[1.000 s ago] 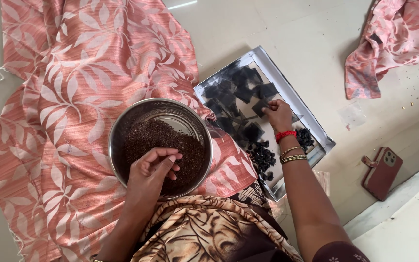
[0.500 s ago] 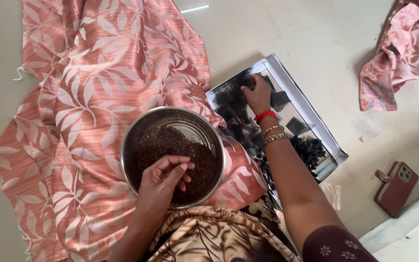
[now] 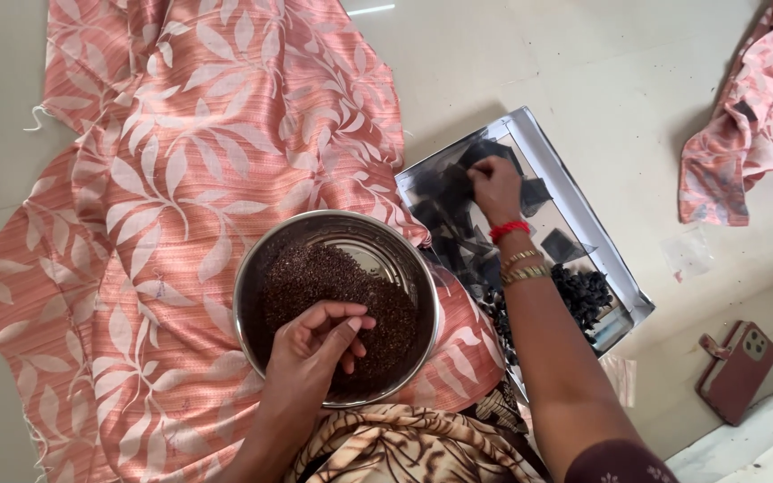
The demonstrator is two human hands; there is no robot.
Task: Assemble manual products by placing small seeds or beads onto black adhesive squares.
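Pinching dark brown seeds from the round steel bowl [image 3: 337,309] with my left hand [image 3: 315,353], my right hand [image 3: 496,188] grasping a black square piece in the shiny silver tray [image 3: 614,277], I risk scattering seeds onto the pink leaf-print cloth [image 3: 181,179].

Left hand [image 3: 315,344] over steel bowl [image 3: 404,259] of dark brown seeds [image 3: 315,277], fingertips pinched together just above the seeds. Bowl sits on pink leaf-print cloth [image 3: 181,179] spread on floor [image 3: 601,80]. Right hand [image 3: 496,186] reaches into shallow silver tray [image 3: 623,291] beside bowl, touching black square pieces [image 3: 563,244]; black lumps [image 3: 583,295] at tray's near end. Red phone [image 3: 737,368] nr floor's right edge; 2nd pink cloth [image 3: 753,143] top right corner.
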